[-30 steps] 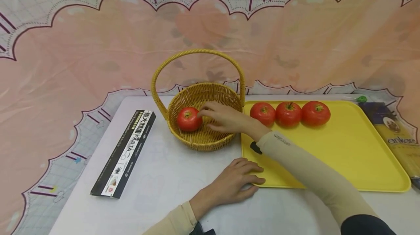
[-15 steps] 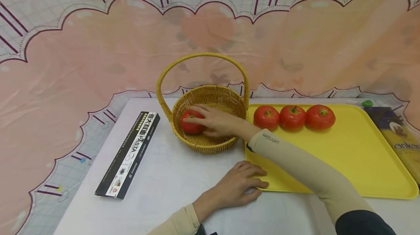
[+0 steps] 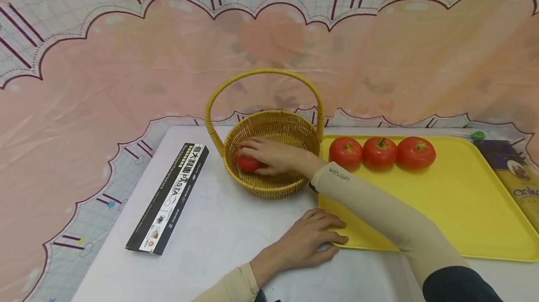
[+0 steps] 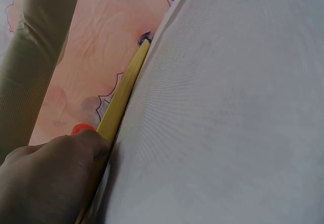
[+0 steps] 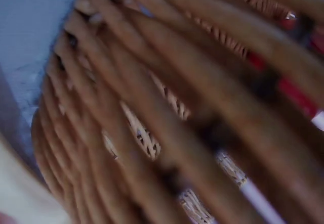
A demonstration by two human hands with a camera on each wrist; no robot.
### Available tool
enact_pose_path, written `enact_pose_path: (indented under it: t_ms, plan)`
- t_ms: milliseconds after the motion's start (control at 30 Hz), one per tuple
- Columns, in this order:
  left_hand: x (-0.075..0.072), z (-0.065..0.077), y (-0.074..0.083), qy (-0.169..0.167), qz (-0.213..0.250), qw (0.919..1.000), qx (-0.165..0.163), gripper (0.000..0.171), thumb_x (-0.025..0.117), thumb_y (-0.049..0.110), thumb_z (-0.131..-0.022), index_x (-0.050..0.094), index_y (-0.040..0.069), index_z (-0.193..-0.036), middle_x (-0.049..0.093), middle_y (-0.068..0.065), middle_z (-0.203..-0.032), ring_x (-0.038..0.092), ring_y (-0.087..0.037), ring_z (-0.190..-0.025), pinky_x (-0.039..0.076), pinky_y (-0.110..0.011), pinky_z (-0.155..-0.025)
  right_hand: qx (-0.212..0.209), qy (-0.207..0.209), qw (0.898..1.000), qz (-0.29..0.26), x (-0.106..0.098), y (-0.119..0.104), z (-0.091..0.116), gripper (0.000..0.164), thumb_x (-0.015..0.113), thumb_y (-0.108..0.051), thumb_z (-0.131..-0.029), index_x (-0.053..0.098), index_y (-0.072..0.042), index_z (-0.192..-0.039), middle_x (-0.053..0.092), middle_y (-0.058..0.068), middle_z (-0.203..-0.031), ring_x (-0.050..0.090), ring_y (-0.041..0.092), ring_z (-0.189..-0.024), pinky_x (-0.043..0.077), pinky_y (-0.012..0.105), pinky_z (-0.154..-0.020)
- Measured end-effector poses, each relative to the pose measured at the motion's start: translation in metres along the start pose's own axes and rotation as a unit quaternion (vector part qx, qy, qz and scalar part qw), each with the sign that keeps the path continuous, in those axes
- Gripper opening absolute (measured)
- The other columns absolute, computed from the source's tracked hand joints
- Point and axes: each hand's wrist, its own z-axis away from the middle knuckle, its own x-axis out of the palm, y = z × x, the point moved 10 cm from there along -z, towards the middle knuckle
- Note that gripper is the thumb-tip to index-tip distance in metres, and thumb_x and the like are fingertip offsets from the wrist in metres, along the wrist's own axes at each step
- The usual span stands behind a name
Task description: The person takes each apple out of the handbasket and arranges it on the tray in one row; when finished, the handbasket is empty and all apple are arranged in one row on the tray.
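Observation:
Inside the yellow wicker basket (image 3: 275, 194), my right hand (image 3: 275, 154) grips a red tomato (image 3: 249, 164) from above, fingers over its top and far side. Much of that tomato is hidden under the hand. The right wrist view is filled by the basket's weave (image 5: 167, 87), with red showing through gaps. My left hand (image 3: 309, 239) rests at the near left corner of the yellow tray (image 3: 421, 208), relaxed fingers touching its rim. In the left wrist view, the left thumb lies against the tray's edge (image 4: 119, 102).
Three tomatoes (image 3: 380, 153) stand in a row along the tray's back left. A black and white pasta box (image 3: 168, 199) lies left of the basket. At the far right is a pasta packet (image 3: 515, 175), beside a small green item (image 3: 477, 135). A patterned cloth (image 3: 269, 35) hangs behind the table.
My right hand has moved left onto the tomato in the basket and closed over it. The left hand stays at the tray's corner. The head view has shifted slightly.

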Motion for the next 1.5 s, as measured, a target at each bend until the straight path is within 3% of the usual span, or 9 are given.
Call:
enact_pose_path:
  t_ms: [500,933,1500]
  plan:
    - [0.0,-0.001,0.001,0.002,0.004,1.0,0.003,0.023,0.058,0.028,-0.092,0.069,0.029,-0.112,0.058,0.007,-0.127,0.048,-0.008,-0.123,0.032,-0.028,-0.11,0.043,-0.015,0.999,-0.025,0.004,0.006,0.01,0.061,0.065,-0.031,-0.088,0.037,-0.027,-0.141,0.024,0.011,-0.149,0.038,0.03,-0.13,0.044,0.042,-0.101]
    - [-0.001,-0.001,0.002,0.001,0.014,0.9999,0.002,0.023,0.058,0.026,-0.091,0.069,0.028,-0.112,0.059,0.007,-0.127,0.048,-0.009,-0.122,0.032,-0.03,-0.111,0.089,0.026,0.991,-0.098,-0.009,0.019,0.033,0.062,0.069,-0.034,-0.083,0.041,-0.029,-0.139,0.029,0.005,-0.141,0.044,0.023,-0.122,0.043,0.04,-0.102]
    - [-0.001,0.0,0.0,0.001,0.014,0.9999,0.002,0.023,0.058,0.028,-0.092,0.069,0.028,-0.112,0.059,0.007,-0.127,0.049,-0.008,-0.122,0.032,-0.029,-0.111,0.113,0.091,0.982,-0.12,-0.023,0.027,0.064,0.061,0.068,-0.038,-0.083,0.042,-0.029,-0.138,0.034,0.001,-0.144,0.047,0.023,-0.123,0.046,0.041,-0.1]
